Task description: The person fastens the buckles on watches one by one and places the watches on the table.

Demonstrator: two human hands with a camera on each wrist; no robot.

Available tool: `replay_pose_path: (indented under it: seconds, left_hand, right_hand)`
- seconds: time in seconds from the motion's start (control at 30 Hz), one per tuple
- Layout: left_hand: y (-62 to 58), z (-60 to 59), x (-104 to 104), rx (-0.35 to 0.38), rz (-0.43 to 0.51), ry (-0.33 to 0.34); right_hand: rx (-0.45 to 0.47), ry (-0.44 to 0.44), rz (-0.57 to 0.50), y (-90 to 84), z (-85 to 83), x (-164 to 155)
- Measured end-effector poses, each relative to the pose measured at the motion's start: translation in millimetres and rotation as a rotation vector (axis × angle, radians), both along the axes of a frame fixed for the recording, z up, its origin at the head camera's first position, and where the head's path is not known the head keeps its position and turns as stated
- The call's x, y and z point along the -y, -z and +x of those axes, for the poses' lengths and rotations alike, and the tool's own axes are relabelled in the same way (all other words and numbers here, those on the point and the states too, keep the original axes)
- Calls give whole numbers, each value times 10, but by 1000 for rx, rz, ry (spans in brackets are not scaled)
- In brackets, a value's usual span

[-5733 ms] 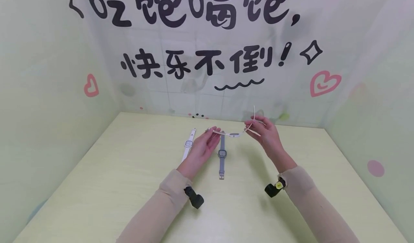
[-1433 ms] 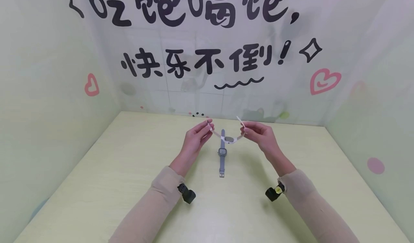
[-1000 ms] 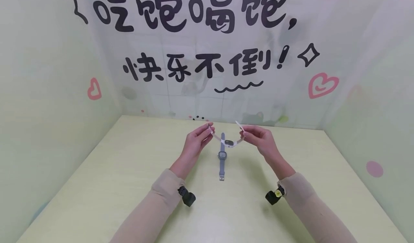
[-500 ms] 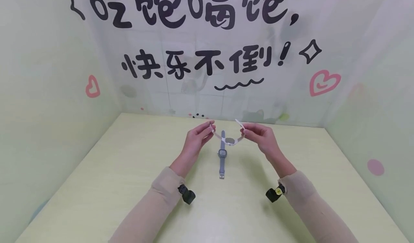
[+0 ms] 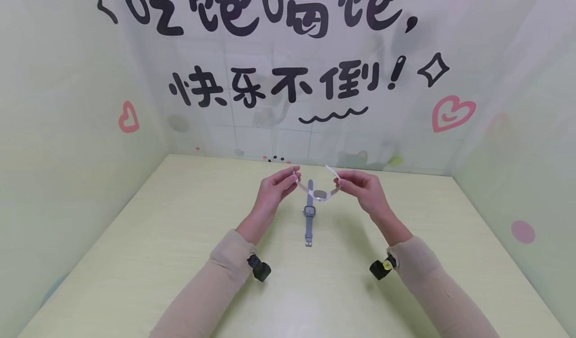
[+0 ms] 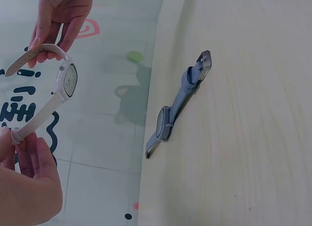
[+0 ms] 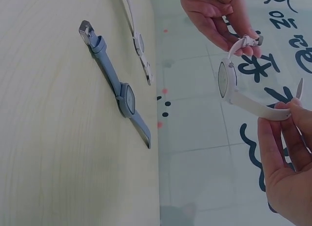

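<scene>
A white wristwatch (image 5: pixel 320 194) hangs in a U shape above the table, unbuckled, its dial toward the far wall. My left hand (image 5: pixel 272 190) pinches the buckle end of its strap between thumb and fingers. The holed end is pinched by my right hand (image 5: pixel 365 190), and the strap's tip sticks up past the fingers. Below and just behind it, a blue-grey wristwatch (image 5: pixel 309 211) lies stretched out on the table, buckle toward me. A second white wristwatch (image 7: pixel 138 43) lies left of the blue-grey one in the right wrist view; in the head view it is hidden behind my left hand and arm.
The pale wooden table (image 5: pixel 148 258) ends at a back wall (image 5: pixel 202 133) with black lettering. Side walls stand at left and right. A small black camera sits on each wrist.
Compared with several seconds ago, my hands are level and the held watch sags into a deeper curve. My left hand has shifted left, covering the other white watch. Over the last second both hands stay nearly still.
</scene>
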State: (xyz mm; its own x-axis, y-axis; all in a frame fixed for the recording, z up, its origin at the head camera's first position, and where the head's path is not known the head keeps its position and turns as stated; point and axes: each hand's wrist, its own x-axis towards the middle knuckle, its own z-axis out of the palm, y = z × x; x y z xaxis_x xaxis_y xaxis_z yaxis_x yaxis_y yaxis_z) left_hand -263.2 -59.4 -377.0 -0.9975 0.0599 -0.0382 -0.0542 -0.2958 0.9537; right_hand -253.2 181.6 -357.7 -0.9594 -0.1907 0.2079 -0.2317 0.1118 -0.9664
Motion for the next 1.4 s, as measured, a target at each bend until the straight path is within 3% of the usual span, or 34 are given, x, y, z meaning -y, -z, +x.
replay_pose_path:
  seconds: [0.9,1.4]
  left_hand:
    - [15,36,-29,-85,-78,27]
    - [24,25,-43,-83,-134,55]
  right_hand:
    - [-122,26,122,31,25,19]
    - [-157,43,226,60,-10,30]
